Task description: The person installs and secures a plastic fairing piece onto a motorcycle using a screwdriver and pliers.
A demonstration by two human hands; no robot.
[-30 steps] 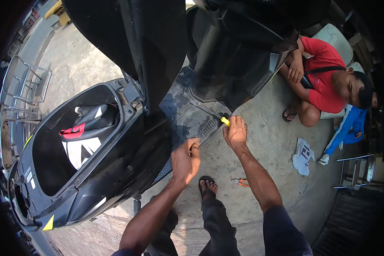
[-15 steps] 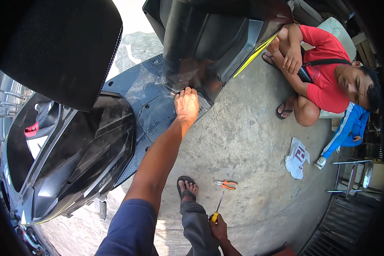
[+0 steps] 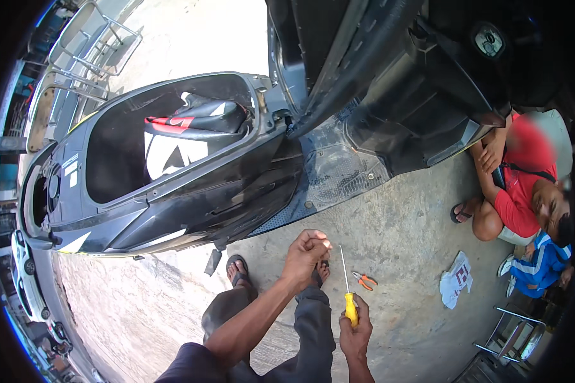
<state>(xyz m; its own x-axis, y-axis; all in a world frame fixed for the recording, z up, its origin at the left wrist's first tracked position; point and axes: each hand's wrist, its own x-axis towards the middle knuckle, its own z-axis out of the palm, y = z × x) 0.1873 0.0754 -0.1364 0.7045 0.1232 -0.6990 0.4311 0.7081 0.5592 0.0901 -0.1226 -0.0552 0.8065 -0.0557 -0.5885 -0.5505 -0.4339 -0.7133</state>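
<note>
My left hand (image 3: pixel 306 256) is raised above the ground beside the scooter, its fingers curled into a pinch near the screwdriver's tip. Whatever those fingertips hold, if anything, is too small to make out. In my right hand (image 3: pixel 356 330) is a screwdriver (image 3: pixel 351 309) with a yellow handle, its thin metal shaft pointing away from me. Ahead of both hands stands a black scooter (image 3: pixel 211 210) with its seat (image 3: pixel 326 57) tipped up. The open storage compartment (image 3: pixel 112 153) holds a black, white and red bundle (image 3: pixel 195 124). The scooter's footboard (image 3: pixel 342 169) lies just beyond my hands.
Orange-handled pliers (image 3: pixel 365 281) lie on the concrete floor (image 3: pixel 402 255), with a white plastic bag (image 3: pixel 456 281) farther right. A person in a red shirt (image 3: pixel 521 201) squats at the right, near someone in blue (image 3: pixel 540 268). Metal-framed chairs (image 3: pixel 83 51) stand at far left.
My left hand has come back from the scooter's front panel toward my right hand. The screwdriver is raised nearer. My view has swung left, bringing the open storage compartment into sight.
</note>
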